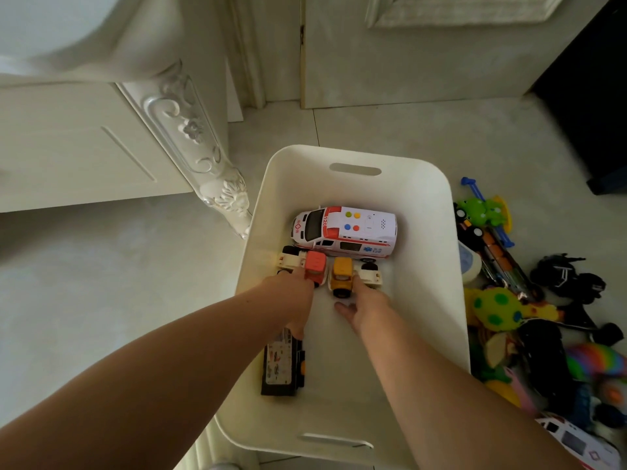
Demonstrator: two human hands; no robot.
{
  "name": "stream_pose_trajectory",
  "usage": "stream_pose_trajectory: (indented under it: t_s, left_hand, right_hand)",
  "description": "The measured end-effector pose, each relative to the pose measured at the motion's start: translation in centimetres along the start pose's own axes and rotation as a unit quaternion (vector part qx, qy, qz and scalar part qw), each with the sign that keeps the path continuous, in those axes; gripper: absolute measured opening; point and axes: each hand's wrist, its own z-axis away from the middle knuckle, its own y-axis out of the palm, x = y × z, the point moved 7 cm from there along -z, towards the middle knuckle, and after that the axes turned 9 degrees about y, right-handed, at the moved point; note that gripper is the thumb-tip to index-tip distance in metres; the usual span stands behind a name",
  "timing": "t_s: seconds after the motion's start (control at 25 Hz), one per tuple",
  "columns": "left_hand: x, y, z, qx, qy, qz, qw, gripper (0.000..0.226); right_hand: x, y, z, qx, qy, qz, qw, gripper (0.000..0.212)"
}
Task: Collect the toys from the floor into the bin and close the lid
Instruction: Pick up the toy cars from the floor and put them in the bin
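A white bin (434,212) stands open on the floor. Inside lie a white toy ambulance (346,232), a red-cabbed toy truck (314,264), a yellow-cabbed toy truck (341,274) and a black toy vehicle (283,364). My left hand (293,300) reaches into the bin with its fingers curled over the red truck. My right hand (368,308) is beside it. Its fingers touch the yellow truck's white rear, and its thumb is spread clear of the cab. No lid can be made out.
Several toys are piled on the floor right of the bin: a green frog (481,210), a long car carrier (498,256), a black robot (563,276), a spotted green dinosaur (498,308), a rainbow toy (593,364) and a second ambulance (576,442). A carved white furniture leg (217,184) stands left.
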Motion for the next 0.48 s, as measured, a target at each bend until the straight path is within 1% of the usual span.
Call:
stream_pose_trajectory:
  t_s: [0.04, 0.2, 0.28, 0.32, 0.36, 0.4, 0.44, 0.48]
  left_hand:
    - [0.0, 0.2, 0.0, 0.003, 0.001, 0.001, 1.000, 0.077]
    - [0.1, -0.2, -0.2, 0.008, -0.011, -0.032, 0.999, 0.064]
    - [0.3, -0.5, -0.2, 0.018, -0.020, -0.055, 0.998, 0.062]
    - [0.4, -0.5, -0.1, 0.025, -0.029, -0.064, 0.997, 0.062]
    - [0.4, -0.7, 0.0, 0.031, -0.037, -0.073, 0.996, 0.062]
    - [0.4, -0.7, 0.0, 0.039, -0.042, -0.081, 0.995, 0.063]
    - [0.4, -0.7, -0.1, 0.045, -0.043, -0.087, 0.994, 0.063]
    - [0.3, -0.7, -0.1, 0.045, -0.042, -0.087, 0.994, 0.062]
  right_hand:
    - [0.0, -0.3, -0.1, -0.015, 0.002, -0.003, 1.000, 0.036]
    - [-0.1, 0.1, 0.7, 0.041, -0.030, -0.074, 0.996, 0.022]
    - [-0.3, 0.0, 1.2, 0.039, -0.051, -0.084, 0.994, 0.016]
    - [-0.5, -0.3, 1.1, 0.037, -0.043, -0.074, 0.996, 0.016]
    - [-1.0, -0.4, 1.3, 0.034, -0.010, -0.055, 0.998, 0.022]
    - [-1.7, -0.4, 2.0, 0.031, 0.036, -0.009, 0.999, 0.028]
    - [-2.7, -0.2, 2.5, 0.030, 0.063, 0.091, 0.993, 0.032]
    - [-3.9, 0.2, 3.0, 0.042, 0.072, 0.224, 0.971, 0.033]
